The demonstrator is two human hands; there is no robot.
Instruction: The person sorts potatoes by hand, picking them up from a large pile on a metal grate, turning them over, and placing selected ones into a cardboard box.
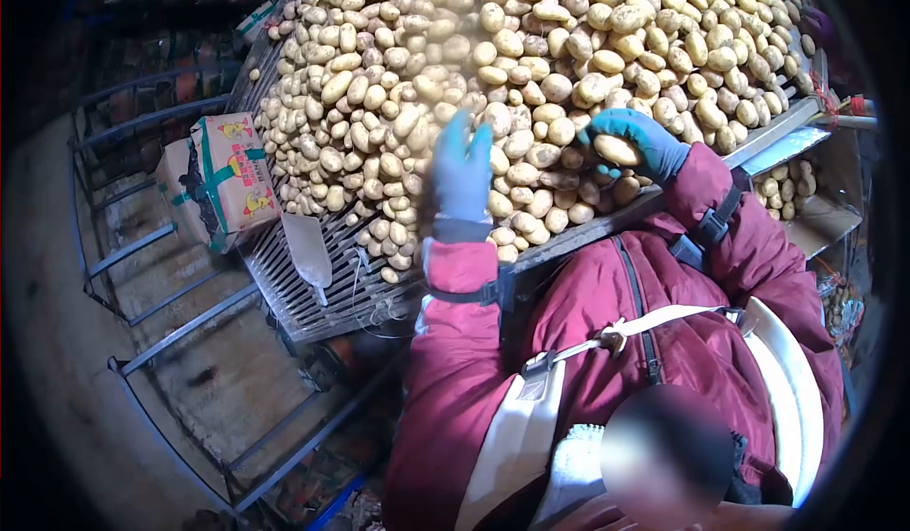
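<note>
A big heap of potatoes [379, 85] covers the slatted metal table in front of me. My left hand [463, 171], in a grey and teal glove, is over the heap with its fingers apart and no potato visible in it; it is slightly blurred. On the right, my right hand [635, 144], gloved in teal, is curled around a potato [616, 151] close to the near edge of the heap. More potatoes lie just below and beside both hands.
A scoop [310, 251] lies on the bare slats [275, 280] at the table's left corner. Beside it stands a printed cardboard box [224, 182]. Blue metal frames [190, 308] are at the left. A bin [834, 210] holding potatoes sits at the right, beyond the metal rim.
</note>
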